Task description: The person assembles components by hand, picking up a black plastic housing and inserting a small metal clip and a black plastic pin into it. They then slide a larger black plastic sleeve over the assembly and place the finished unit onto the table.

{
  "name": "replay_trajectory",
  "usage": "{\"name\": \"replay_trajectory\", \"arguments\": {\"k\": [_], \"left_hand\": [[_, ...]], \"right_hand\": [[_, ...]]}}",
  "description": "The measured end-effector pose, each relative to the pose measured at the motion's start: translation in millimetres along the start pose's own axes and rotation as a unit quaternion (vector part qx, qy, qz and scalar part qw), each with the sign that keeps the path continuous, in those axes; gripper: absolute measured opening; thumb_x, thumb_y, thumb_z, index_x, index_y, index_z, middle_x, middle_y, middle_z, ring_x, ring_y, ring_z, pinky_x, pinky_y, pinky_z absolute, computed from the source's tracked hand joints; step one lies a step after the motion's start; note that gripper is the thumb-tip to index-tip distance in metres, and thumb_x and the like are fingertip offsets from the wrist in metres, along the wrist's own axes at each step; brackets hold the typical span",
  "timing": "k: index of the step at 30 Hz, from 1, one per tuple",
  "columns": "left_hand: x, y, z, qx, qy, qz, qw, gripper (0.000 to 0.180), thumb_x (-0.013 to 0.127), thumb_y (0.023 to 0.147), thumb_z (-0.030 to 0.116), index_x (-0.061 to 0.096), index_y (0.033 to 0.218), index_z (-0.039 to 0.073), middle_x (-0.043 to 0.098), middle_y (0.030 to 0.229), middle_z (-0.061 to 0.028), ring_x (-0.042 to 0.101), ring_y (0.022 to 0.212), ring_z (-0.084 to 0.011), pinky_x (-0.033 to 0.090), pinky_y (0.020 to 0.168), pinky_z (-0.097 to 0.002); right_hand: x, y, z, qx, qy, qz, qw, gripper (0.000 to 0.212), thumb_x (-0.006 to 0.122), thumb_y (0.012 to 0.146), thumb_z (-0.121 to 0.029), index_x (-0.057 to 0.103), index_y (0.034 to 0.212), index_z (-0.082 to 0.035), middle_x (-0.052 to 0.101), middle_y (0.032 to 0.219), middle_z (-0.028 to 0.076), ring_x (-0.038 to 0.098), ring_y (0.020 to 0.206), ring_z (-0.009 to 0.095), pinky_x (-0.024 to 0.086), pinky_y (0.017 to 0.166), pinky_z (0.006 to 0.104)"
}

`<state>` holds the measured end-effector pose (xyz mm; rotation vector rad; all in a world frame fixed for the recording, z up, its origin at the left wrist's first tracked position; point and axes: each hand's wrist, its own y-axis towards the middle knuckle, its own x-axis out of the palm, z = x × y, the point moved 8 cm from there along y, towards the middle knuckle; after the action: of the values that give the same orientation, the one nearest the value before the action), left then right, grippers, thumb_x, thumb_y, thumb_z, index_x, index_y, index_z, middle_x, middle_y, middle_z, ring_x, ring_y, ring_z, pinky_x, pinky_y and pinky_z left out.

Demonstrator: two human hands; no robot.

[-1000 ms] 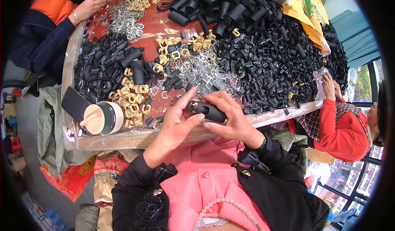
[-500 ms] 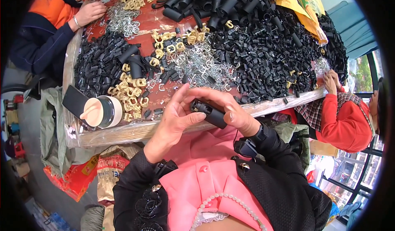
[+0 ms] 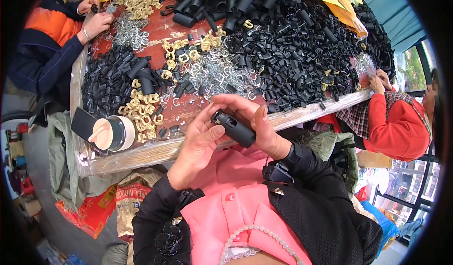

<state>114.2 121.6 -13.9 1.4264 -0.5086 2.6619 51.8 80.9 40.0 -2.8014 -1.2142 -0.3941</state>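
Observation:
A short black plastic cylinder (image 3: 239, 133) with a cut-out slot near its left end lies slanted between my two hands, just off the table's near edge. My left hand (image 3: 199, 142) is closed on that left end, its thumb pressing close to the slot. Curved round the cylinder's far side are the fingers of my right hand (image 3: 268, 135); its thumb stands raised off the surface. Beyond my fingers lie a heap of silvery metal hooks (image 3: 212, 74) and several gold-coloured buckle-like pieces (image 3: 141, 107). What the hidden fingertips touch behind the cylinder cannot be made out.
Small black parts (image 3: 283, 62) cover much of the red table (image 3: 181, 116), with larger black tubes (image 3: 226, 0) at the back. At the near left corner stand an open jar (image 3: 121, 133) and a phone (image 3: 85, 123). Co-workers' hands (image 3: 99, 24) work at the left and right edges.
My right thumb has lifted away from the cylinder's lower right end, and the cylinder's slot is turned more into sight. The whole view has shifted slightly.

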Motion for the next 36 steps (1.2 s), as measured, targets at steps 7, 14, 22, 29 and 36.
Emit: {"name": "replay_trajectory", "arguments": {"k": [7, 14, 22, 29, 36], "left_hand": [[3, 3, -10, -0.008, -0.014, 0.02, 1.0, 0.063, 0.063, 0.073, 0.011, 0.028, 0.124, 0.001, 0.052, 0.104, -0.0078, 0.054, 0.091, -0.017, 0.047, 0.078, -0.0312], [6, 12, -19, -0.065, 0.141, 0.009, 0.988, 0.053, 0.061, 0.076, 0.017, 0.035, 0.12, 0.0, 0.055, 0.098, -0.0088, 0.057, 0.079, -0.0124, 0.048, 0.069, -0.0231], [24, 58, 4, -0.017, 0.284, -0.019, 0.958, 0.05, 0.057, 0.079, 0.013, 0.034, 0.12, -0.003, 0.058, 0.087, -0.0092, 0.056, 0.074, -0.0103, 0.045, 0.062, -0.0188], [36, 106, -1, 0.042, 0.493, -0.03, 0.868, 0.042, 0.059, 0.076, 0.013, 0.044, 0.113, -0.001, 0.058, 0.082, -0.0073, 0.056, 0.075, -0.0117, 0.044, 0.064, -0.0219], [65, 127, -3, 0.134, 0.718, -0.074, 0.679, 0.041, 0.062, 0.073, 0.015, 0.049, 0.109, 0.001, 0.059, 0.081, -0.0102, 0.057, 0.077, -0.0144, 0.045, 0.065, -0.0253]], "right_hand": [[-18, -13, 17, -0.001, 0.007, 0.055, 0.998, 0.078, 0.022, 0.078, -0.066, 0.045, 0.107, 0.003, 0.052, 0.093, 0.009, 0.051, 0.085, 0.016, 0.041, 0.076, 0.0273], [-77, -68, -41, -0.026, -0.189, 0.15, 0.97, 0.072, 0.022, 0.079, -0.064, 0.048, 0.095, 0.002, 0.051, 0.09, 0.012, 0.052, 0.082, 0.018, 0.041, 0.076, 0.0296], [-172, -237, -82, 0.168, -0.476, 0.275, 0.818, 0.041, 0.05, 0.078, -0.039, 0.053, 0.089, 0.0, 0.055, 0.076, 0.009, 0.055, 0.076, 0.021, 0.042, 0.067, 0.0311], [-172, -113, -96, 0.041, -0.669, 0.167, 0.723, 0.024, 0.056, 0.074, -0.011, 0.052, 0.094, 0.001, 0.054, 0.087, 0.015, 0.053, 0.082, 0.031, 0.042, 0.07, 0.0334], [-245, 37, -50, -0.042, -0.76, 0.215, 0.612, 0.018, 0.058, 0.067, -0.011, 0.054, 0.084, -0.004, 0.049, 0.081, 0.012, 0.053, 0.075, 0.03, 0.044, 0.064, 0.0374]]}}
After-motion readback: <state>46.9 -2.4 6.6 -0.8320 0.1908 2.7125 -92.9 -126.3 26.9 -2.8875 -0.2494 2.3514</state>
